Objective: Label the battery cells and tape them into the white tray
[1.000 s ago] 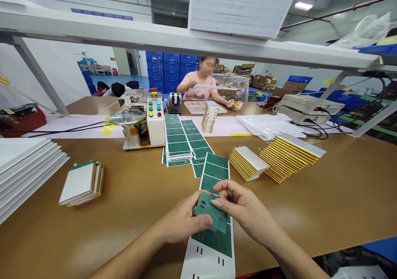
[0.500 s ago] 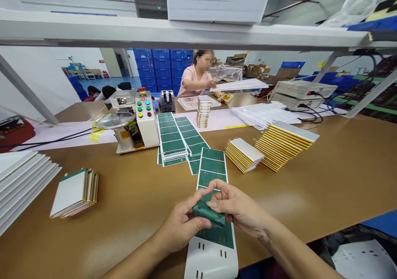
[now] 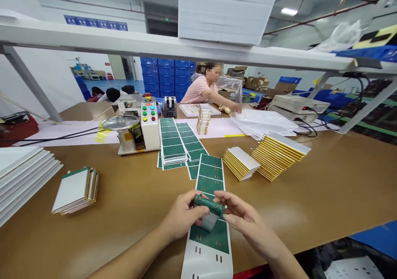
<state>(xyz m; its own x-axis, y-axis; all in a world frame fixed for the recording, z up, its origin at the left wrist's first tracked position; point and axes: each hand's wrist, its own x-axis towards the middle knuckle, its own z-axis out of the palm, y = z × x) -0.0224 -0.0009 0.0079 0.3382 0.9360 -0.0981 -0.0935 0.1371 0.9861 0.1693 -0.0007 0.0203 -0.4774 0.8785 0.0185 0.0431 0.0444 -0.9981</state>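
Observation:
My left hand (image 3: 186,212) is closed around a flat silvery pouch battery cell (image 3: 208,221), its thumb across the front. A green adhesive sheet piece (image 3: 209,204) with small cutouts covers the cell's upper edge. Beside the cell's right end, my right hand (image 3: 245,221) has its fingers apart; whether a fingertip touches the cell I cannot tell. Under both hands lies a long strip of green stickers (image 3: 211,183) on white backing. The backing is bare at the near end, where slots show.
More green sticker sheets (image 3: 173,146) lie farther back. Stacked cells with yellow edges (image 3: 276,157) stand on the right, other cells (image 3: 74,190) on the left beside white trays (image 3: 25,175). A machine with buttons (image 3: 150,123) stands behind. Across the table, a person (image 3: 201,88) reaches toward white sheets (image 3: 263,121).
My right hand has opened and drawn back from the cell. The cell is tilted so its silvery face shows below the green edge. The person opposite has lowered a white sheet onto the pile.

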